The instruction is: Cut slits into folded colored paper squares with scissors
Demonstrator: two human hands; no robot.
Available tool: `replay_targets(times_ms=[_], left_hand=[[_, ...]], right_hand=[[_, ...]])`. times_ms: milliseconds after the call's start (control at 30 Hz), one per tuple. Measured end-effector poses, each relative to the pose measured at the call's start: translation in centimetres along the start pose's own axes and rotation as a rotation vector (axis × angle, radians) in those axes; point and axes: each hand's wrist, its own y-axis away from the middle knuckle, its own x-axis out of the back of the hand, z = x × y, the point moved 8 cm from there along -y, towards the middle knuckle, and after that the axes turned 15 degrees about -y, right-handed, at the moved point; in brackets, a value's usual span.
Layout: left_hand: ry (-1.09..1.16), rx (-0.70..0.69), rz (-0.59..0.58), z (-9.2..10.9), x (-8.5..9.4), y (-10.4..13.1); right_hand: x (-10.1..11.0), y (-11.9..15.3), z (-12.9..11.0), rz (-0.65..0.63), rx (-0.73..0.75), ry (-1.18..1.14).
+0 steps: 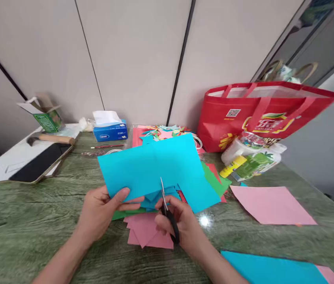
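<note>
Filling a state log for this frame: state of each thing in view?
left hand, gripping blue sheet
right hand, holding scissors
blue sheet, raised
scissors, blade gap unclear
green box, flaps open
tissue box, tissue out
phone, screen dark
red bag, standing
yellow tube, cap unclear

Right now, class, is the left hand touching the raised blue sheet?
Touching. The head view shows the left hand with its thumb over the lower left corner of the raised blue sheet.

A claw hammer [53, 138] and smartphone [41, 162] lie left of a blue tissue box [110, 131].
</note>
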Motion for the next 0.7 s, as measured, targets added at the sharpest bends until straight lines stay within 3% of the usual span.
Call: replay_targets(times_ms=[700], left_hand=[[0.004, 0.034, -0.037, 0.11, -0.89, -0.11]], right_hand=[[0.29, -0.03, 0.09, -0.027, 0.027, -0.052]])
